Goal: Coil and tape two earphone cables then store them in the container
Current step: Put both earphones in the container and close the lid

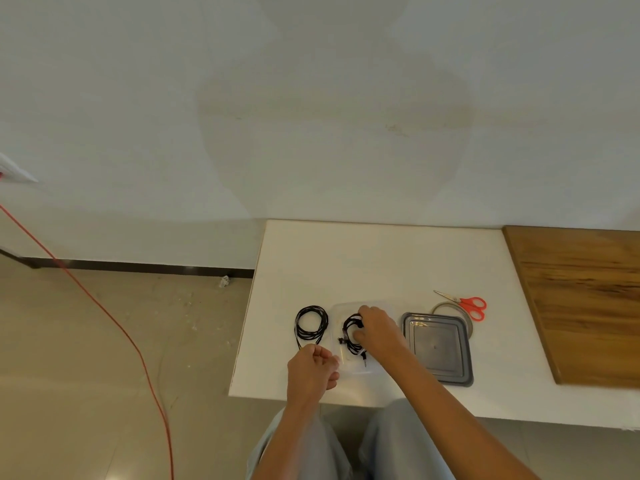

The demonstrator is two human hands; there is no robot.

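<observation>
A clear plastic container [341, 311] sits on the white table near its front edge. Inside it lies a coiled black earphone cable [350, 336], and my right hand [375, 329] grips that coil from the right, fingers curled over its top. A second coiled black earphone cable [311, 322] lies on the table just left of the container. My left hand [311, 370] hovers below that second coil with fingers curled; it seems to pinch the coil's loose end, though I cannot tell for sure.
The grey container lid [438, 348] lies right of the container. Behind it are a tape roll [437, 307] and red-handled scissors [469, 305]. A wooden board [585, 299] covers the table's right side. A red cord [104, 310] runs over the floor at left.
</observation>
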